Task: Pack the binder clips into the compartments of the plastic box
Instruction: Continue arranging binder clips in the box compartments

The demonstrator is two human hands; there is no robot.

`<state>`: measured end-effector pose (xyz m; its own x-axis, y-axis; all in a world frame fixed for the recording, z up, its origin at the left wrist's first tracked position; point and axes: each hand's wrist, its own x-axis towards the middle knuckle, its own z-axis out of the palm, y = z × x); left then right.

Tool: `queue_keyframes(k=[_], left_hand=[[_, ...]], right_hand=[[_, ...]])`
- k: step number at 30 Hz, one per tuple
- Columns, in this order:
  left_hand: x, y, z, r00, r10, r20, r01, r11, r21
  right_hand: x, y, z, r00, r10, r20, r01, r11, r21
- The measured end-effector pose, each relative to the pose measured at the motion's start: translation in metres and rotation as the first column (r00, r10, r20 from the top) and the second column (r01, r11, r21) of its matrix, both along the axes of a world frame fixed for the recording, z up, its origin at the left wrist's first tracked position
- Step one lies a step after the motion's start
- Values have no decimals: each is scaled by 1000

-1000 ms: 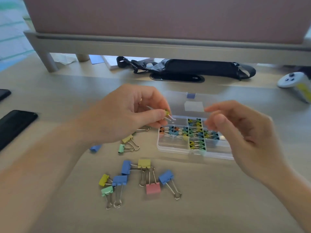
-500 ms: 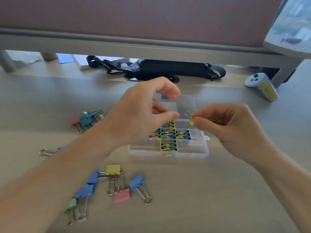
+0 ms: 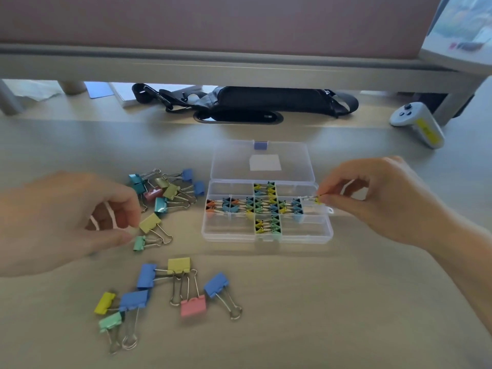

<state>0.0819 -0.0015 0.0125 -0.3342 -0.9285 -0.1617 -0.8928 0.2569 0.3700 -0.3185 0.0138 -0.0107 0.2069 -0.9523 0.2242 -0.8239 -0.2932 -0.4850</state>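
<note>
Reaching over the loose binder clips (image 3: 193,306) lying nearest me on the desk (image 3: 319,302), I am holding my left hand (image 3: 80,222) with thumb and forefinger apart, gripping nothing, just beside a yellow clip (image 3: 150,222) and a small green clip (image 3: 139,243). Blur is hiding whether a fingertip is touching either. Further out, my right hand (image 3: 372,198) is pinching a tiny yellow clip (image 3: 317,199) over the right-end compartment of the middle row of the plastic box (image 3: 266,237), whose lid (image 3: 262,161) is lying open behind. I am judging that the clip's wire handles could snag the divider, flicking it out or shoving the light box; glancing left would worsen that.
</note>
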Motion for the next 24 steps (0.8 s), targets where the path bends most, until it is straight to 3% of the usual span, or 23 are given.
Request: queue_keyframes(k=[24], left_hand=[[-16,0,-10,1000,-6,7,6,1000,-3]], right_hand=[[16,-3,-5,981,-27,-192,15,998,-60]])
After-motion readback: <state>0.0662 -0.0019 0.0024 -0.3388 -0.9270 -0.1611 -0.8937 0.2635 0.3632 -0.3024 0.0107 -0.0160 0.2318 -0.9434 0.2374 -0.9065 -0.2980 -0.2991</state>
